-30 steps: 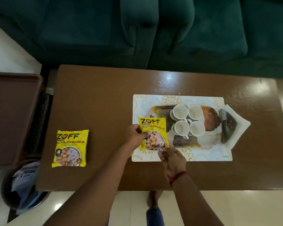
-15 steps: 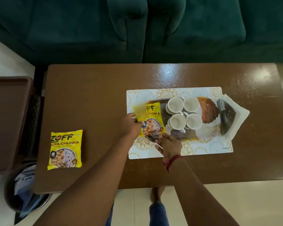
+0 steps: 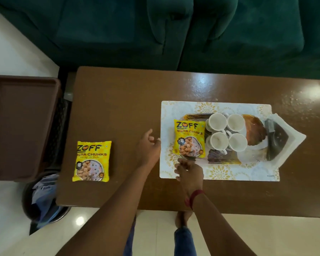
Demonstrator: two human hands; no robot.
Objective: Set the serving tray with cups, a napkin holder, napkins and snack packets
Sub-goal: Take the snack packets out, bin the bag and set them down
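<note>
Two soya chunks packets are in play: one (image 3: 190,139) lies on the serving tray (image 3: 251,126) beside four white cups (image 3: 226,133); the other (image 3: 92,161) waits on the table (image 3: 122,108). Left hand (image 3: 149,146) and right hand (image 3: 189,171) hover loosely spread, holding nothing. Next, the left must reach leftward for it.
</note>
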